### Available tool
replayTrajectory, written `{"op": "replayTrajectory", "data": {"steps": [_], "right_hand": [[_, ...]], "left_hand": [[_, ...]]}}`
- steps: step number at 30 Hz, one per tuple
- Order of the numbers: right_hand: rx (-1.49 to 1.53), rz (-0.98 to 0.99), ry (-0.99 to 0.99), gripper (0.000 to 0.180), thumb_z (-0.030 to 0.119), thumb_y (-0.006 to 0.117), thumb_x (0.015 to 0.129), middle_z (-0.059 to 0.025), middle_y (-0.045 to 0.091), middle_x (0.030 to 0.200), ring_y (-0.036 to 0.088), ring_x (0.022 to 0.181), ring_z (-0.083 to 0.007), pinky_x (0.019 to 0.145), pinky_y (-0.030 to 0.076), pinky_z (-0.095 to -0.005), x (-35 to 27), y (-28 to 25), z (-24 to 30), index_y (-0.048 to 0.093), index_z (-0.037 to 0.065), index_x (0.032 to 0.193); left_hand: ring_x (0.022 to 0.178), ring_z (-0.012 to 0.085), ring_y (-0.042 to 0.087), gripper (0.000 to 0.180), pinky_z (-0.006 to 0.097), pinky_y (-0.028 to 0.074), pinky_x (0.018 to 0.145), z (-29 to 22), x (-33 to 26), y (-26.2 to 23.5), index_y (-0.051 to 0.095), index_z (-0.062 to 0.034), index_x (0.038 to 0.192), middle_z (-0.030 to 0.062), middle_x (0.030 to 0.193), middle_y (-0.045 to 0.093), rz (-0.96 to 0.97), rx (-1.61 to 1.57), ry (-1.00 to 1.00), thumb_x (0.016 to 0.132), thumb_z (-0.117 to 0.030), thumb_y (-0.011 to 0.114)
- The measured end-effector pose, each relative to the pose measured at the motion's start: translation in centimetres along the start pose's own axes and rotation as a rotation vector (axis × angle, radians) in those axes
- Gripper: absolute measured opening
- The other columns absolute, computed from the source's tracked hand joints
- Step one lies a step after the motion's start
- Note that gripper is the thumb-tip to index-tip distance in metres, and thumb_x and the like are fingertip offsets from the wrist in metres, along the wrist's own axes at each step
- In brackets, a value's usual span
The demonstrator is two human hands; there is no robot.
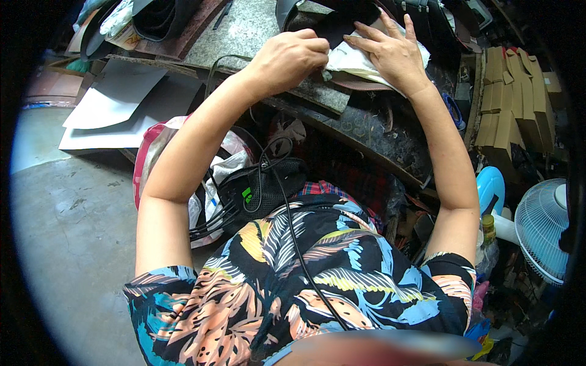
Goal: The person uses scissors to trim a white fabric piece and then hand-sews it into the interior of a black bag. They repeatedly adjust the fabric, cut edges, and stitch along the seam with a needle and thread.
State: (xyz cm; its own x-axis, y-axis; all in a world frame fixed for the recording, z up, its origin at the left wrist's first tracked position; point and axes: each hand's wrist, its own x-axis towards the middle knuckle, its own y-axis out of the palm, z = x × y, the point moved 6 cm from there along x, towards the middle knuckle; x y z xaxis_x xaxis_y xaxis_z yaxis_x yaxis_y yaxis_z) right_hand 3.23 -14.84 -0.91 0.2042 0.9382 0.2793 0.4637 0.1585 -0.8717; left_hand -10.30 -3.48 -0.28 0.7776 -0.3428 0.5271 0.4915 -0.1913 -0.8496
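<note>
Patterned shirt [317, 268] nearest. Left hand [290, 58] pinched shut on black leather piece [342, 27] atop white cloth [354, 61]; right hand [394, 52] spread flat on cloth, steadying. Best kept taut, pressed firmly.

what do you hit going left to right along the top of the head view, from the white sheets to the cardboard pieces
white sheets → left hand, curled at the edge of a dark piece → right hand, flat on the white cloth → stacked cardboard pieces
</note>
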Motion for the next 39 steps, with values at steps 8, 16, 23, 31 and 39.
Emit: {"op": "replayTrajectory", "data": {"steps": [8,16,23,31,39], "right_hand": [[0.093,-0.306,-0.050,0.021,0.021,0.067,0.086,0.0036,0.067,0.121,0.047,0.133,-0.0254,0.118,0.018,-0.0527,-0.4,-5.8,1.8,0.074,0.026,0.105],[0.276,-0.195,0.086,0.030,0.047,0.066,0.086,-0.0019,0.072,0.079,0.067,0.080,-0.0191,0.084,0.042,-0.0376,-0.3,-5.4,2.7,0.076,0.020,0.097],[0.401,-0.116,0.224,0.020,0.036,0.064,0.092,-0.0097,0.071,0.078,0.068,0.078,-0.0254,0.077,0.046,-0.0394,0.0,-2.1,0.8,0.076,0.020,0.092],[1.707,0.042,0.524,0.025,0.021,0.064,0.097,0.0001,0.070,0.098,0.063,0.087,-0.0062,0.076,0.050,-0.0214,-2.1,4.0,-0.4,0.070,0.000,0.111],[1.847,-0.038,0.535,0.024,0.021,0.064,0.098,-0.0014,0.072,0.097,0.065,0.083,-0.0052,0.072,0.052,-0.0197,-2.3,3.5,-0.3,0.070,0.003,0.113]], "left_hand": [[0.095,0.0265,0.061,0.016,0.037,0.053,0.078,-0.3,-1.1,0.7,0.065,-0.0105,0.089,0.0047,0.097,0.061,-0.006,-0.098,-0.165,0.074,-0.007,0.070],[0.095,0.0306,0.065,0.023,0.034,0.053,0.084,2.0,-1.3,0.3,0.064,-0.0063,0.103,0.0143,0.101,0.062,-0.058,-0.398,-0.438,0.081,0.002,0.062],[0.086,0.0379,0.067,0.020,0.045,0.053,0.079,3.7,-0.2,0.4,0.058,-0.0023,0.108,0.0185,0.091,0.068,-0.283,-0.289,-0.565,0.088,-0.007,0.058],[0.093,0.0318,0.068,0.043,0.038,0.054,0.085,3.3,-1.1,1.2,0.068,-0.0151,0.120,0.0130,0.102,0.068,0.043,-0.269,-0.539,0.090,0.004,0.044],[0.088,0.0331,0.069,0.056,0.044,0.056,0.074,1.2,1.9,1.2,0.070,-0.0097,0.103,0.0129,0.095,0.067,0.100,0.060,-0.651,0.072,-0.057,0.076]]}}
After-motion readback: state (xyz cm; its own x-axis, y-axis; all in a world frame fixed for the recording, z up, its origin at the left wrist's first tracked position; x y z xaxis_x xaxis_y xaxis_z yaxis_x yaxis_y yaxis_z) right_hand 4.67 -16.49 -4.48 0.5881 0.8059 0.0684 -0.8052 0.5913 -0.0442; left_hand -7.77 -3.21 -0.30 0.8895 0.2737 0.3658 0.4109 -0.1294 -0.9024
